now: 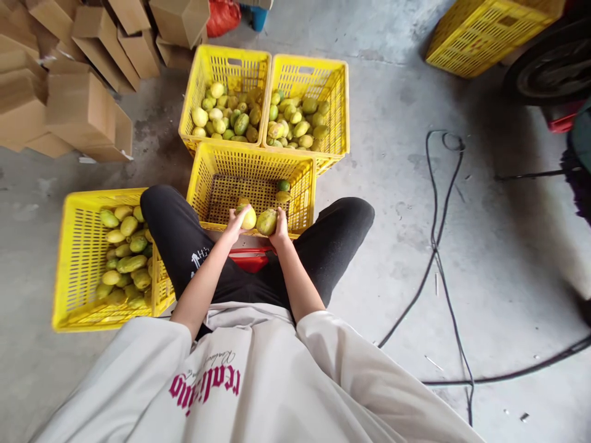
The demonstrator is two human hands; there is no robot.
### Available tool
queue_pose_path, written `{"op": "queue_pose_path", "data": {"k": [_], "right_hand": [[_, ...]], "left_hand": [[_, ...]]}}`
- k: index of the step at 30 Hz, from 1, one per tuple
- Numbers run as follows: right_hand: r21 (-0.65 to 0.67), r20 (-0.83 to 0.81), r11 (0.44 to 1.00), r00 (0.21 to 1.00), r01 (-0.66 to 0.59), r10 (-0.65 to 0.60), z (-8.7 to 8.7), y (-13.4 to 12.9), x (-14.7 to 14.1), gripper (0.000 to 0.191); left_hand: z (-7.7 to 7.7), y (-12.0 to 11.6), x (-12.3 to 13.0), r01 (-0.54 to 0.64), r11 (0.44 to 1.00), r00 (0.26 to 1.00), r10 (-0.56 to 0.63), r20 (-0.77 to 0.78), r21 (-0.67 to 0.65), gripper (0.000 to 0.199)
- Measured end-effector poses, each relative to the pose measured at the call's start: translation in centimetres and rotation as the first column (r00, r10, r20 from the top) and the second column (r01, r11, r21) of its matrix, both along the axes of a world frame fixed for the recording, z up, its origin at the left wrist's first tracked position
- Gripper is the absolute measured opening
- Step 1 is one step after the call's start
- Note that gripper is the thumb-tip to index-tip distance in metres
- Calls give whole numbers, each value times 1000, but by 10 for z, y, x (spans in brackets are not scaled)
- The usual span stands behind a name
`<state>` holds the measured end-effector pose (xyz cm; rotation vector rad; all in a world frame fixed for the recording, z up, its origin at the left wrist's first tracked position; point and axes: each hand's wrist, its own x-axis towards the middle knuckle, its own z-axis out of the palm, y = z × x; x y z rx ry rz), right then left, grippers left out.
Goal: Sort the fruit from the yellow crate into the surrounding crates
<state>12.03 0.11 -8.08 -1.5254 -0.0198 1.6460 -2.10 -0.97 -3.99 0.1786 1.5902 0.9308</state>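
Each grip (234, 225) (280, 228) fruit-wide around one fruit (250, 219) (266, 222)

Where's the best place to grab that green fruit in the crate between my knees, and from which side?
Grip the green fruit around its rounded middle, probably best from above and slightly left: the crate's right wall stands on its other side, and a yellowish fruit lies just nearer you. Your right hand is closer but holds a mottled fruit.

Fruits (283, 185) in the middle crate (252, 163), cartons (80, 107) ahead left, cable (434, 246) right.
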Motion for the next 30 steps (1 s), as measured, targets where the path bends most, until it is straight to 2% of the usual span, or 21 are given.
{"op": "queue_pose_path", "data": {"k": [2,4,9,12,17,20,23,27,30], "right_hand": [[54,-132,998,991,-19,26,5,2,3,36],[88,-198,996,980,-13,30,12,2,6,31],[131,-203,991,978,-31,57,26,0,12,38],[112,-230,993,971,-32,57,30,1,10,43],[74,-195,995,977,-70,83,29,0,5,32],[101,-185,992,978,-81,99,27,-1,8,21],[171,-244,978,956,-123,163,26,-2,10,27],[243,-246,954,941,-173,233,24,-4,8,34],[229,-177,956,957,-186,228,20,-6,7,36]], "left_hand": [[4,2,-2,-52,998,998,53,25,-23,66],[6,3,-5,-70,997,997,71,41,-27,61],[8,2,-5,-18,1000,995,18,93,1,39],[11,1,-4,-31,999,990,26,140,32,35],[14,-2,-4,4,996,988,-18,151,92,50],[12,-2,-5,26,995,993,-36,115,92,54],[8,1,-8,0,997,999,-4,46,77,48],[6,7,-13,-40,999,999,40,18,-1,28],[7,11,-16,-57,997,989,63,134,-48,41]]}}
